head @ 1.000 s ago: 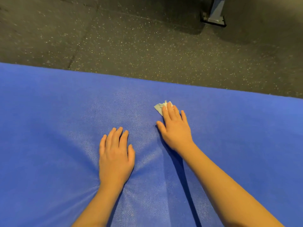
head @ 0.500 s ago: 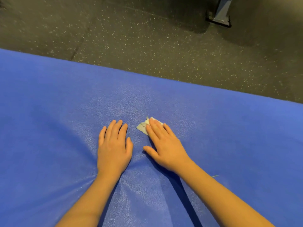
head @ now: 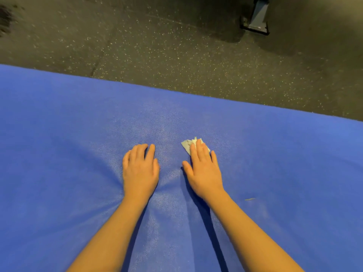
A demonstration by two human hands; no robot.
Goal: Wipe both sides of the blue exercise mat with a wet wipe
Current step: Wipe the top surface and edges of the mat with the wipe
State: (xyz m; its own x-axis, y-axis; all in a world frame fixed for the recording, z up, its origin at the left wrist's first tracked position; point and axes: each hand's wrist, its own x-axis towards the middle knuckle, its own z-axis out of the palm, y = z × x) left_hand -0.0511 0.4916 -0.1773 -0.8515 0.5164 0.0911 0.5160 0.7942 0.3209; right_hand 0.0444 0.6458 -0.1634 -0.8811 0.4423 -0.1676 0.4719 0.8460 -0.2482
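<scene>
First side being wiped, frame centre: right hand (head: pixel 204 171), fingers flat, presses wet wipe (head: pixel 186 144) onto blue exercise mat (head: pixel 59 134); left hand (head: pixel 140 169), empty and flat, braces it. Next stroke likely needs an unwiped strip.

Both flat hands on the blue mat (head: pixel 59 154), right hand (head: pixel 203 169) atop a wet wipe (head: pixel 186 144), left hand (head: pixel 140 169) beside it.

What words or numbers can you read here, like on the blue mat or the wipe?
There are none to read.
The blue mat is plain.
The wet wipe under the right hand shows no print.
The speckled floor and the grey metal foot show no label.
</scene>
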